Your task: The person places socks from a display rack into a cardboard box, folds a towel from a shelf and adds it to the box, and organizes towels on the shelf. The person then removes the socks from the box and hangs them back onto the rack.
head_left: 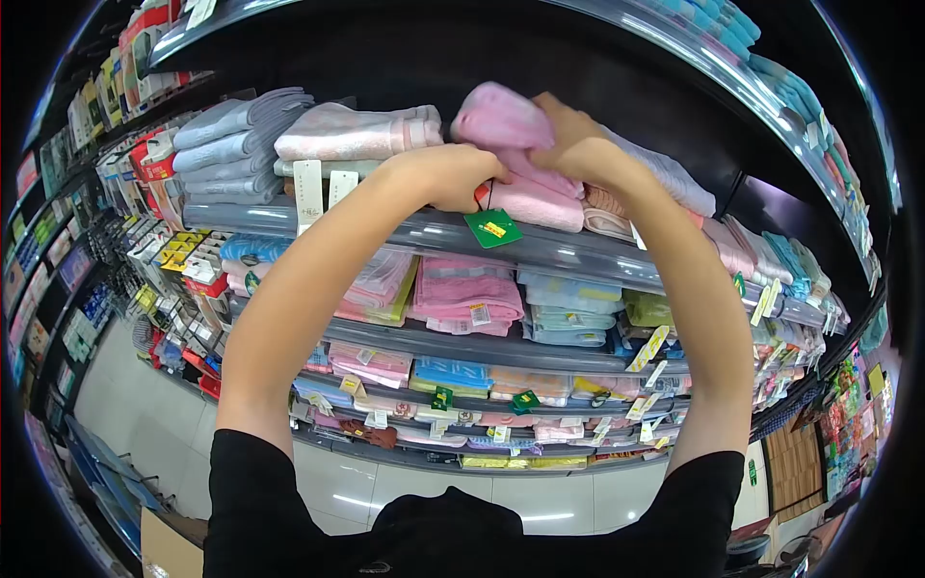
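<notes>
On the upper shelf, my right hand (575, 137) grips a pink towel (501, 118) and holds a folded part of it raised; this part is blurred. My left hand (464, 175) is closed at the left edge of the pink towels, its fingertips partly hidden. Below its fingers hangs a green tag (493, 228) with a yellow sticker. A light pink folded towel (535, 205) lies under both hands at the shelf's front edge. Whether it is one piece with the raised towel, I cannot tell.
Left of my hands stand a white-and-pink towel stack (352, 132) and a grey-blue towel stack (231, 144). A lavender towel (665, 173) lies to the right. The metal shelf edge (578, 262) runs beneath. Lower shelves hold more towels, including a pink stack (467, 294).
</notes>
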Tool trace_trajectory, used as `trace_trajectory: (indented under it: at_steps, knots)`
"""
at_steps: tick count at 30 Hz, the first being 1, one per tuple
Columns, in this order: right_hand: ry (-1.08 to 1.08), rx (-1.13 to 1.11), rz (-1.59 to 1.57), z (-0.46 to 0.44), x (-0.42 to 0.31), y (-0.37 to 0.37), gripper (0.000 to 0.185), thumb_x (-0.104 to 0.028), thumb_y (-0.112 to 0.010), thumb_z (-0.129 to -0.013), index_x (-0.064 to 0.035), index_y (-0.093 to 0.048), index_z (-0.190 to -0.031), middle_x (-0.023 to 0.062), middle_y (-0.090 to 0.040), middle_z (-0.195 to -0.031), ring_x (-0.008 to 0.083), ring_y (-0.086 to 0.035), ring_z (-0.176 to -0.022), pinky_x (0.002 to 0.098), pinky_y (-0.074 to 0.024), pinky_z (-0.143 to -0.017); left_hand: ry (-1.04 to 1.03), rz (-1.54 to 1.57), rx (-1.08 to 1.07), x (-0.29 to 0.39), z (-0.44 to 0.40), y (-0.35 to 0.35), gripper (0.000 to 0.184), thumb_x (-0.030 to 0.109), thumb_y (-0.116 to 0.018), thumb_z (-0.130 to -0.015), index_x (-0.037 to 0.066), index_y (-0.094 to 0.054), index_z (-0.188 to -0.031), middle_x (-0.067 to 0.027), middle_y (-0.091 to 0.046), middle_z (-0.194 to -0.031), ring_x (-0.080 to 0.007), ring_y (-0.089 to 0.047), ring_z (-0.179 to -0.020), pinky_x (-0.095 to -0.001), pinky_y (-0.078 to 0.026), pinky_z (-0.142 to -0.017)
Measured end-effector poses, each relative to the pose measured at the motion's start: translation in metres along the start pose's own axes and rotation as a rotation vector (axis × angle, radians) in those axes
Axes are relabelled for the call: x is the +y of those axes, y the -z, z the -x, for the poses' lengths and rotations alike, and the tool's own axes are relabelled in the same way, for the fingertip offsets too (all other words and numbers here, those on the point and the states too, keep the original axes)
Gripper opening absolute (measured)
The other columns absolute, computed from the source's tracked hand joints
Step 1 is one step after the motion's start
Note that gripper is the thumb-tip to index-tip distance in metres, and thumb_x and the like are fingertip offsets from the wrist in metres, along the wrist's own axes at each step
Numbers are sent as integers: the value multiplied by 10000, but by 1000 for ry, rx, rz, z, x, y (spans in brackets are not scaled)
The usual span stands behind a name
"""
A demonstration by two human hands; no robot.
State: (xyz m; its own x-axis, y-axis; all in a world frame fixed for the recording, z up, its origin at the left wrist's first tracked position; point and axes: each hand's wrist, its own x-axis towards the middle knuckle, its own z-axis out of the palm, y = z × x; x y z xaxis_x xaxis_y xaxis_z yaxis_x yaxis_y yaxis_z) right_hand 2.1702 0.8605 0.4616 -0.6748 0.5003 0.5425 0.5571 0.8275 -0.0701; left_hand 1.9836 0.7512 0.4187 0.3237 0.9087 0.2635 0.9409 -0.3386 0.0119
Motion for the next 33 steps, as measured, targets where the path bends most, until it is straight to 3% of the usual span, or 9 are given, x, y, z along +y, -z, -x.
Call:
trace_trajectory:
  at_steps: [7,9,15,19,20,25,29,31,33]
  knots:
    - [77,75,168,-13,8,3,407,-244,-677,-781,-85,-551,-1134,224,-673,-1018,439,-622,-998,517,-498,-848,-85,-129,214,9,-19,-14,362,105,-632,-777,95,-639,-1139,-201,-689,-990,-384,-665,-936,-477,-526,-800]
    - [121,173,176,-20,19,12,413,-240,-668,-788,-93,-554,-1156,230,-674,-1018,444,-622,-994,514,-501,-848,-72,-115,522,2,-29,-7,295,123,-638,-789,84,-632,-1082,-218,-677,-974,-397,-659,-922,-486,-525,-784]
    - [182,-71,-80,-25,14,33,461,-396,-716,-778,-76,-670,-1106,152,-715,-1001,304,-705,-939,362,-541,-804,-151,-199,741,40,13,66,286,180,-677,-767,50,-654,-1021,-215,-668,-822,-344,-688,-766,-428,-528,-701]
    - [690,259,-119,18,-23,25,328,-303,-689,-799,-88,-688,-1046,130,-704,-899,254,-682,-779,382,-545,-739,-104,204,356,51,73,121,288,182,-696,-834,-27,-653,-1028,-55,-689,-884,-105,-579,-792,-271,-486,-754]
    - [352,-193,-7,34,-53,43,286,-272,-678,-810,-87,-687,-1029,150,-698,-909,281,-682,-796,399,-545,-739,-75,271,271,51,90,134,309,187,-693,-860,-26,-645,-1079,-43,-680,-964,-107,-590,-860,-264,-486,-793]
    - [519,-62,78,47,-12,-10,468,-417,-642,-889,-57,-598,-1185,192,-668,-977,395,-659,-915,487,-524,-785,200,315,334,-11,161,139,496,334,-642,-953,28,-537,-1329,-64,-589,-1231,-126,-580,-1104,-265,-463,-967]
    - [462,141,-350,73,-22,17,325,-316,-611,-943,8,-634,-936,121,-616,-734,242,-586,-709,358,-459,-670,300,507,420,-31,162,127,462,277,-628,-951,36,-554,-1338,-65,-627,-1224,-139,-601,-1102,-267,-468,-969]
    - [268,69,-450,106,-29,30,286,-277,-654,-903,6,-646,-870,136,-619,-735,297,-607,-675,364,-471,-610,240,503,504,-25,149,116,445,296,-596,-966,36,-564,-1327,-68,-623,-1225,-148,-592,-1125,-284,-465,-987]
    - [372,387,-359,140,-22,33,220,-216,-683,-860,-3,-634,-836,112,-590,-691,277,-596,-628,358,-452,-561,183,504,472,-16,129,110,443,360,-507,-1022,38,-557,-1323,-80,-591,-1258,-162,-553,-1167,-318,-413,-1048]
